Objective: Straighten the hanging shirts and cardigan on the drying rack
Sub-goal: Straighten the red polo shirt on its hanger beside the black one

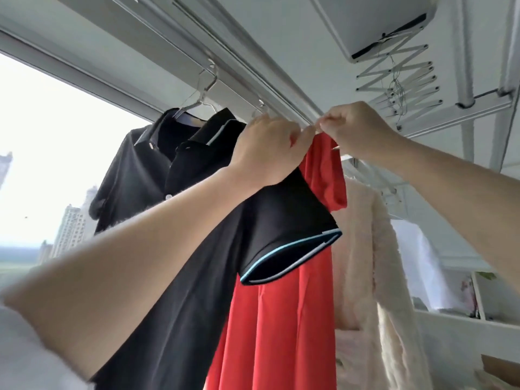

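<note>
Two black polo shirts hang at the left of the ceiling drying rack (275, 88); the nearer black polo (284, 220) has a blue-and-white sleeve trim. Behind it hangs a red shirt (292, 319), and to its right a cream fluffy cardigan (374, 266). My left hand (270, 147) and my right hand (357, 128) are both raised to the top of the red shirt, fingers pinched on its shoulder fabric close under the rail. The red shirt's hanger is hidden by my hands.
A bright window (42, 170) with tall buildings outside fills the left. The rack's white motor housing (388, 26) and scissor arms (399, 77) hang at the upper right. White shelving (455, 316) with small items stands at the lower right.
</note>
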{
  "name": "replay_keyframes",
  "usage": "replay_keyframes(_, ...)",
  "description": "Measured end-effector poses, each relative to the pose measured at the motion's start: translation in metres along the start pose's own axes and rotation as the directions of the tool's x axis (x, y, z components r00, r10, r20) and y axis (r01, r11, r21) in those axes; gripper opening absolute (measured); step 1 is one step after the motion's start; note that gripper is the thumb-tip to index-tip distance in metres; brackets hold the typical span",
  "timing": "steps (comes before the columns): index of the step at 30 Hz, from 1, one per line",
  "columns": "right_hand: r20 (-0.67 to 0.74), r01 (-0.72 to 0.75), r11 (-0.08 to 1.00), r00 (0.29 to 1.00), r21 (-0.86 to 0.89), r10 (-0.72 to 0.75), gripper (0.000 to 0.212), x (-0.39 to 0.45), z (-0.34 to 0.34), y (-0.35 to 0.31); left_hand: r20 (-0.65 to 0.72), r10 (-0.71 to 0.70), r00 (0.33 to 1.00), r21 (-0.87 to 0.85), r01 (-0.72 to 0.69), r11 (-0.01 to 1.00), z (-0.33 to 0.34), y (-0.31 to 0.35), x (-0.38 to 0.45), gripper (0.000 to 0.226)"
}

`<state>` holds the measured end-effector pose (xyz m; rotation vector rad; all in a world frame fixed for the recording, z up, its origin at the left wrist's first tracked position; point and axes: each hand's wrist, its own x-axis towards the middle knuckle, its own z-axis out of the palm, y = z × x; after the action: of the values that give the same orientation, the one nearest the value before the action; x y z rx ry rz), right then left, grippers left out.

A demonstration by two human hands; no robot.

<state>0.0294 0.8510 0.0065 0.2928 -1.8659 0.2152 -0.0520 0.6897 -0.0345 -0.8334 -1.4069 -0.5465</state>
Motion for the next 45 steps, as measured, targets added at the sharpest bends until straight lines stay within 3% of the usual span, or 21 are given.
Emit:
replay_keyframes(5, 0.003, 0.016, 0.961, 1.0, -0.275, -0.016, 0.041, 0.024, 0.013, 0.019, 0.187, 0.007, 0.982, 0.229, -0.051, 0.972, 0.005, -0.012, 0.003, 0.043)
replay_keyframes(12, 0.16, -0.013, 0.833, 0.98, -0.553, 0.122, 0.064, 0.056, 0.045, 0.03, 0.298, 0.067, 0.952, 0.289, -0.156, 0.944, 0.018, -0.046, -0.006, 0.029)
replay_keyframes(19, 0.166, 0.012, 0.804, 0.98, -0.594, 0.108, 0.039, 0.067, 0.075, 0.045, 0.367, 0.154, 0.918, 0.293, -0.271, 0.917, 0.034, -0.082, -0.011, 0.023)
replay_keyframes(27, -0.039, -0.1, 0.799, 0.995, -0.593, 0.096, 0.037, 0.061, 0.084, 0.078, 0.328, 0.206, 0.922, 0.311, -0.312, 0.898, 0.052, -0.088, -0.012, 0.023)
replay_keyframes(31, -0.073, -0.134, 0.819, 0.991, -0.558, 0.113, 0.037, 0.049, 0.073, 0.103, 0.316, 0.154, 0.936, 0.404, -0.28, 0.871, 0.059, -0.075, -0.008, 0.022)
replay_keyframes(33, -0.078, -0.142, 0.819, 0.99, -0.556, 0.118, 0.038, 0.036, 0.065, 0.117, 0.357, 0.05, 0.933, 0.575, -0.261, 0.775, 0.06, -0.061, -0.004, 0.022)
replay_keyframes(35, -0.07, -0.131, 0.829, 0.991, -0.543, 0.111, 0.037, 0.019, 0.055, 0.13, 0.465, -0.076, 0.882, 0.75, -0.347, 0.564, 0.068, -0.038, -0.005, 0.029)
replay_keyframes(37, -0.068, -0.118, 0.836, 0.993, -0.536, 0.097, 0.036, 0.002, 0.046, 0.14, 0.578, -0.183, 0.796, 0.785, -0.481, 0.391, 0.088, -0.011, -0.015, 0.043)
replay_keyframes(38, -0.063, -0.11, 0.836, 0.994, -0.537, 0.09, 0.036, -0.005, 0.041, 0.144, 0.598, -0.204, 0.775, 0.779, -0.503, 0.374, 0.099, 0.001, -0.021, 0.048)
replay_keyframes(39, -0.05, -0.097, 0.834, 0.995, -0.543, 0.084, 0.037, -0.011, 0.037, 0.149, 0.585, -0.199, 0.786, 0.776, -0.472, 0.418, 0.112, 0.009, -0.028, 0.051)
replay_keyframes(41, -0.016, -0.08, 0.832, 0.996, -0.549, 0.085, 0.036, -0.024, 0.026, 0.157, 0.433, -0.126, 0.892, 0.685, -0.235, 0.689, 0.136, 0.015, -0.04, 0.059)
replay_keyframes(43, 0.001, -0.074, 0.811, 0.996, -0.58, 0.092, 0.035, -0.036, 0.015, 0.166, 0.184, -0.107, 0.977, 0.334, 0.04, 0.942, 0.149, 0.015, -0.051, 0.068)
replay_keyframes(45, 0.003, -0.075, 0.778, 0.995, -0.624, 0.098, 0.035, -0.048, 0.007, 0.174, 0.026, -0.183, 0.983, 0.018, 0.183, 0.983, 0.153, 0.011, -0.058, 0.068)
